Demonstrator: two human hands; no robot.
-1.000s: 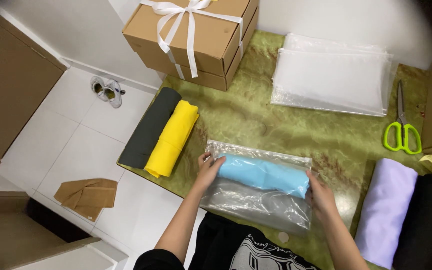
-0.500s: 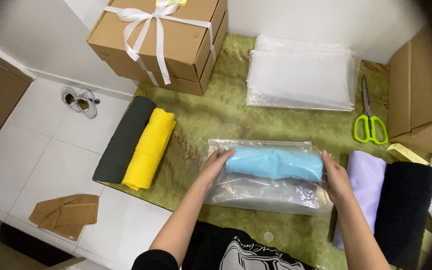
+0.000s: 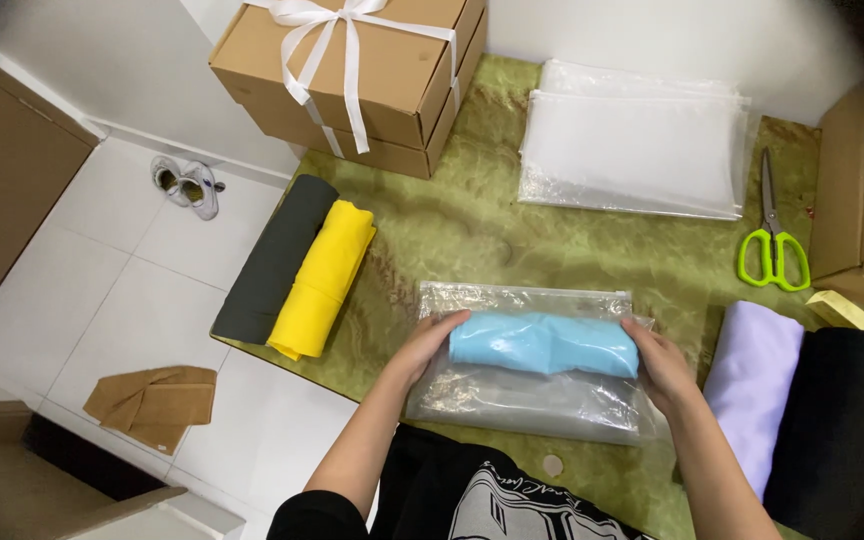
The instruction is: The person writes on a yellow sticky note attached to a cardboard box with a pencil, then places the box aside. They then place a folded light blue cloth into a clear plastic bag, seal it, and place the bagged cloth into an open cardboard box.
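Head view looks down on a green-covered desk (image 3: 452,230) where both hands frame a rolled light-blue cloth (image 3: 544,345). That roll lies crosswise on a clear plastic bag (image 3: 512,400) near the front edge of the desk. The left hand (image 3: 430,345) presses against the roll's left end, fingers (image 3: 450,322) together and curved over it. The right hand (image 3: 660,358) cups the right end, fingers wrapped over the cloth; whether the roll sits inside the bag or only on top of it is hard to tell through the glossy film.

Left of the bag, a dark grey roll (image 3: 274,262) and a yellow roll (image 3: 324,280) lie side by side, touching, at the desk's left edge. At the back stand stacked cardboard boxes tied with a white ribbon (image 3: 352,75). Beside them to the right lies a pile of clear bags (image 3: 637,140). Green-handled scissors (image 3: 774,235) rest near the right edge, next to another cardboard box (image 3: 857,190). A lilac roll (image 3: 752,390) and a black roll (image 3: 837,430) lie just right of the right hand.
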